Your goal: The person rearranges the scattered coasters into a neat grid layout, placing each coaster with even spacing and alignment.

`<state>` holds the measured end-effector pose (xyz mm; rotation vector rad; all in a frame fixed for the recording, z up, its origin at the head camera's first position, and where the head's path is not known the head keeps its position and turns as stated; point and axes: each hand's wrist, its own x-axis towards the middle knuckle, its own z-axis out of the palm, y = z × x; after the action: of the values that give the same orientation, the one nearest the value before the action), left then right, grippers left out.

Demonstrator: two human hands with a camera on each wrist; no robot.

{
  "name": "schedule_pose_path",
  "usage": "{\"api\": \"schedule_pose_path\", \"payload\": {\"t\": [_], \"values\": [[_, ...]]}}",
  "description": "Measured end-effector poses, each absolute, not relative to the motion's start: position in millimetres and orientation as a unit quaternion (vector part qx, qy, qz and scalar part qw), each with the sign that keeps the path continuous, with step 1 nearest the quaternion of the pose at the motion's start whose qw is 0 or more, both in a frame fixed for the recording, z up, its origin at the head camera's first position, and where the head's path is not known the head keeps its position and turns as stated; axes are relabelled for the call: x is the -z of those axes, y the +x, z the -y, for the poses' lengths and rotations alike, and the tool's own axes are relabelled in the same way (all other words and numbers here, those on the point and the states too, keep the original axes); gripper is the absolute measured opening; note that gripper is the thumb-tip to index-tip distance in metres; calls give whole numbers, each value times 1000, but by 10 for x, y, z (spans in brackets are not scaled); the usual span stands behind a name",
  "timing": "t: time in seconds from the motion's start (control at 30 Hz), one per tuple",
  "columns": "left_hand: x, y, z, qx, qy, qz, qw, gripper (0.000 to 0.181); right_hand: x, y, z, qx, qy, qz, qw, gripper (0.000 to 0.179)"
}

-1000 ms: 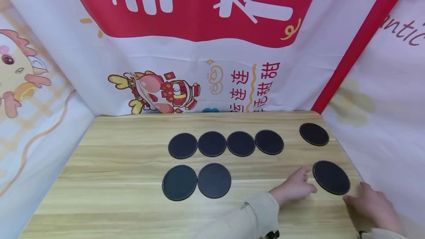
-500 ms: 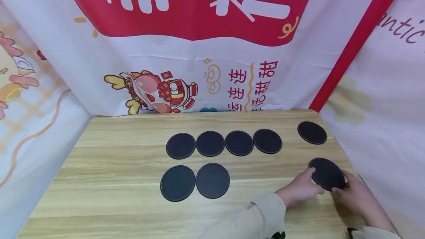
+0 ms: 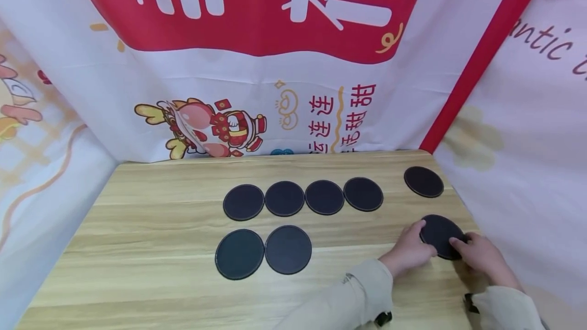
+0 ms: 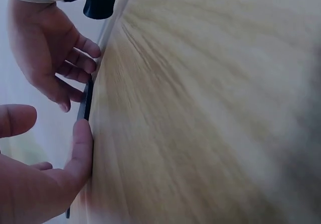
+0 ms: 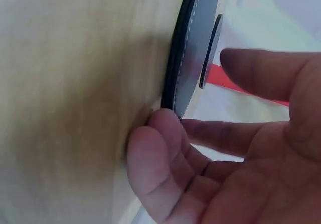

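Note:
A round black coaster [image 3: 441,237] with a stitched rim lies between both hands at the table's right side. My left hand [image 3: 409,252] touches its left edge with extended fingers. In the left wrist view, one finger [image 4: 81,146] of that hand lies along the edge, near the tabletop. My right hand [image 3: 483,254] holds the right edge, thumb over the top and the other fingers curled at the rim. The right wrist view shows the edge [image 5: 179,48] as thick and dark; whether several layers are stacked there I cannot tell.
Behind lies another black coaster [image 3: 424,182]. A touching row of several coasters [image 3: 285,198] spans the table's middle, with two more, a greenish one [image 3: 240,254] and a grey one [image 3: 288,249], in front. Printed cloth [image 3: 257,80] hangs along the back and sides of the wooden table [image 3: 137,248].
Both hands have closed in on the coaster from either side. The right hand has moved left from beside it to take hold of its edge. The view has turned slightly right.

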<state>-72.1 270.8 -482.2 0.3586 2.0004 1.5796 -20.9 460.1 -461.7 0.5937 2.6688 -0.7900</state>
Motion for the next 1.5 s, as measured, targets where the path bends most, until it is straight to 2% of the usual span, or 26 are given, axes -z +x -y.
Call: {"api": "schedule_pose_path", "payload": {"t": [0.13, 0.27, 0.4, 0.63, 0.77, 0.9, 1.03, 1.2, 1.5], "values": [[4821, -768, -2688, -610, 115, -735, 273, 76, 4615, -235, -4559, 325, 226, -908, 136, 64], [4801, -813, -2655, -628, 97, -722, 275, 77, 4610, -196, -4512, 372, 240, -891, 96, 51], [4823, -843, -2608, -642, 90, -709, 278, 75, 4624, -165, -4449, 421, 248, -870, 58, 47], [4983, -934, -2485, -678, 112, -697, 206, 46, 4605, -92, -4290, 543, 212, -812, 27, 40], [4980, -950, -2421, -690, 88, -695, 181, 46, 4587, -89, -4202, 597, 179, -781, 32, 46], [4956, -958, -2335, -747, 67, -628, 206, 53, 4574, -90, -4151, 623, 148, -767, 33, 53], [4926, -965, -2211, -779, 83, -575, 237, 58, 4553, -94, -4115, 652, 111, -749, 40, 57], [4861, -969, -2059, -770, 112, -575, 252, 59, 4517, -103, -4065, 671, 74, -736, 52, 62], [4739, -974, -1832, -726, 146, -630, 234, 60, 4447, -103, -3900, 685, 36, -726, 47, 63]]}}
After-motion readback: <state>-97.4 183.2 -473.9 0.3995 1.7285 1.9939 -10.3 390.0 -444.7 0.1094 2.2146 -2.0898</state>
